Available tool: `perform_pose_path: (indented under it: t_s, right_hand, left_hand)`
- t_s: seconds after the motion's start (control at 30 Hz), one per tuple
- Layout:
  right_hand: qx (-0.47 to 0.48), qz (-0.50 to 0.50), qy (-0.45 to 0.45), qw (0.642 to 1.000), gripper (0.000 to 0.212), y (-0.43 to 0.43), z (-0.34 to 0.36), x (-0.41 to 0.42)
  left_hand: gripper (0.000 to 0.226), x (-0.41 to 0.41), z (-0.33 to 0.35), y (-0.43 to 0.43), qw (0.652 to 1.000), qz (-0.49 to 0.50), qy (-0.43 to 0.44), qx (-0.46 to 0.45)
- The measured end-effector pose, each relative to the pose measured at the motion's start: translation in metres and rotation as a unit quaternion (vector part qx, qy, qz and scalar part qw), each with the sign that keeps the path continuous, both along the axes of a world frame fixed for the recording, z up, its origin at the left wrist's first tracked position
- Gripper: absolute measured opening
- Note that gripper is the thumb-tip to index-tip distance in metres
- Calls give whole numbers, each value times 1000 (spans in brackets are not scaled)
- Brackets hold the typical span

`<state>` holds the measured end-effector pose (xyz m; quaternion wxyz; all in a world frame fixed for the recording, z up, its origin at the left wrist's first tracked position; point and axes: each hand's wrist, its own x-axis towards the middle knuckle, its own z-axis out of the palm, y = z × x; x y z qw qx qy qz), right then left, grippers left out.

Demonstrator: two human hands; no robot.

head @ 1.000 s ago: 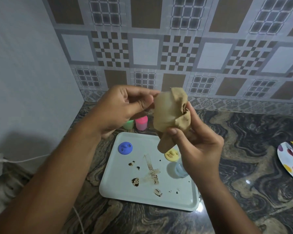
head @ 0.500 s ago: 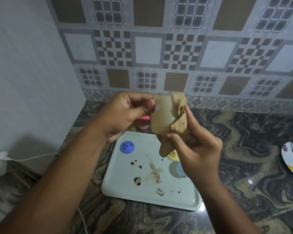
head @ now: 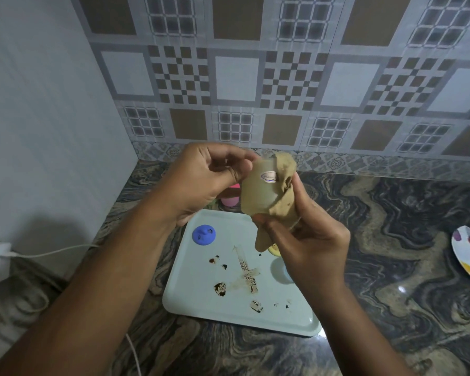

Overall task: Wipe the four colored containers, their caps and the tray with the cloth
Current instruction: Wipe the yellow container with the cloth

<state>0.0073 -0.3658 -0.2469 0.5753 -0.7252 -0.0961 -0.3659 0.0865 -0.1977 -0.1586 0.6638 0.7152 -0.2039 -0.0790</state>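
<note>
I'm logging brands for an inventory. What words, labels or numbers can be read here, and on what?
Oval sticker on the container gripped by the left hand, half wrapped in the cloth held by the right hand: purple writing, too blurred to read.
Blue cap on the tray: raised marks, unreadable.
No other text shows.

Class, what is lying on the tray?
A blue cap, brown stains, and a yellow cap and pale blue piece, both partly covered by the cloth and right hand.

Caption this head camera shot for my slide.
Left hand and right hand hold a container wrapped in tan cloth above stained tray.
</note>
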Motion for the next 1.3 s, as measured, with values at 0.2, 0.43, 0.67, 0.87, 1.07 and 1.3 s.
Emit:
perform_pose_path:
  t_s: [0.2, 0.43, 0.67, 0.87, 1.07, 1.3]
  right_hand:
    - [22, 3, -9, 1000, 71, 3, 3, -3]
    - [-10, -14, -1, 1000, 80, 3, 11, 0]
    - [-17, -9, -4, 1000, 78, -1, 6, 0]
    - [-1, -18, 11, 1000, 78, 1, 13, 0]
    - [-26, -18, -10, 999, 78, -1, 10, -1]
    - [63, 5, -9, 998, 81, 2, 16, -6]
  left_hand:
    - [31, -4, 8, -5, 998, 10, -68, 3]
    - [25, -1, 5, 1, 999, -37, -1, -18]
    - [35, -2, 5, -2, 997, -3, -73, 6]
    - [27, -2, 2, -1, 999, -33, 11, -35]
    - [33, -6, 6, -7, 997, -8, -73, -9]
    - [25, -5, 6, -4, 999, -33, 4, -36]
